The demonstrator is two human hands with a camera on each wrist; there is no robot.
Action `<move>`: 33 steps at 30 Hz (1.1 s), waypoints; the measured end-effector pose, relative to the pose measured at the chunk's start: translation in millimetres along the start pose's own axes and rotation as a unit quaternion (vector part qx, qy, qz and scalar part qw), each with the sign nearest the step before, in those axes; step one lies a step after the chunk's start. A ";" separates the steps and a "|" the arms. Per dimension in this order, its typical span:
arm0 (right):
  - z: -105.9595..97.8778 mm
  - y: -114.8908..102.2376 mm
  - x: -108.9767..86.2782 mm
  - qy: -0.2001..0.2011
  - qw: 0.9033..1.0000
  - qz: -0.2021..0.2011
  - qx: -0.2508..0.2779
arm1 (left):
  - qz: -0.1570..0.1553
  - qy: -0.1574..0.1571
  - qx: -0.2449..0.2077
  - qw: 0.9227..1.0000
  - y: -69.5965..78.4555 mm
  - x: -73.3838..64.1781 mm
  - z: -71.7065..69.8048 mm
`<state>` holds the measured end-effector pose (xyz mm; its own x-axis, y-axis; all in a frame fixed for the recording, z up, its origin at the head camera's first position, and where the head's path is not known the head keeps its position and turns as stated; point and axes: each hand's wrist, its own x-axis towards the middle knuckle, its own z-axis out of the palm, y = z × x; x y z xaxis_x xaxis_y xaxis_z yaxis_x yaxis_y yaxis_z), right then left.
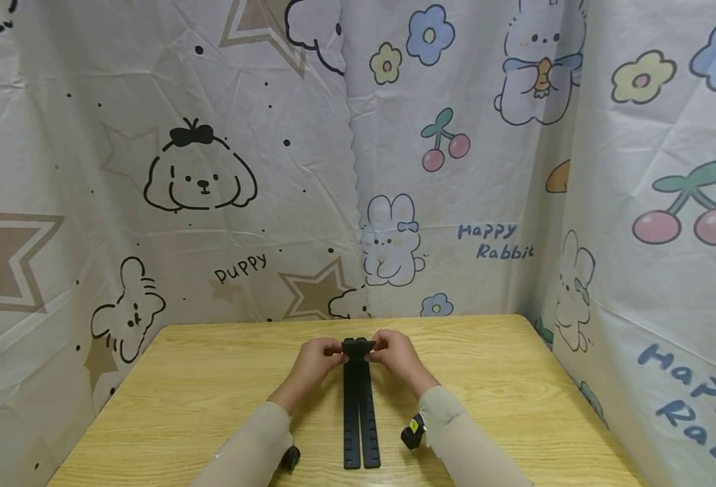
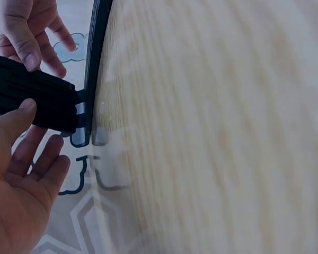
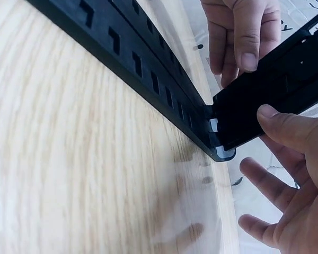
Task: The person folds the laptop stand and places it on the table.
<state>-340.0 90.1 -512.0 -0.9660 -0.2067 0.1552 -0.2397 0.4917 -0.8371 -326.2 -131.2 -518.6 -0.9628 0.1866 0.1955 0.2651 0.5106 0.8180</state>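
Note:
A black folding stand [image 1: 351, 412] with two long, notched bars lies along the wooden table, its bars side by side and running toward me. At its far end a hinged black plate [image 3: 275, 84] is raised at an angle from the bars. My left hand [image 1: 317, 362] pinches the plate's left edge, thumb on one face and fingers behind. On the opposite edge my right hand [image 1: 399, 355] pinches it the same way. Rectangular notches line the bars in the right wrist view, and small hinge tabs join plate and bars.
The wooden table [image 1: 486, 379] ends a little beyond the hands. Printed cloth [image 1: 309, 223] hangs behind it and along both sides. A dark wrist device [image 1: 415, 433] hangs under the right sleeve, and another dark device [image 1: 290, 458] under the left sleeve.

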 end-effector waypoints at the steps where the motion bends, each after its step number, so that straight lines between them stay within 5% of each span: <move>1: -0.5 0.0 -0.2 -0.004 1.000 -0.001 0.000 | 0.001 -0.003 0.004 1.000 -0.6 0.0 -0.3; 11: -4.7 2.5 -0.3 -0.047 0.998 -0.026 -0.028 | -0.022 -0.039 -0.032 0.998 -9.9 3.8 -4.2; 21: -8.9 1.6 -5.1 -0.085 0.996 -0.024 -0.033 | -0.031 -0.071 -0.013 0.997 -12.9 4.8 -7.6; 33: -7.2 10.7 -5.6 -0.120 0.991 -0.037 -0.036 | -0.012 -0.108 -0.001 0.994 -9.6 3.4 -7.5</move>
<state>-337.9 102.6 -518.1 -0.8967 -0.4358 0.0779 -0.3238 0.5256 -0.7867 -332.4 -141.7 -521.7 -0.9349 0.3505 0.0554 0.2420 0.5159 0.8218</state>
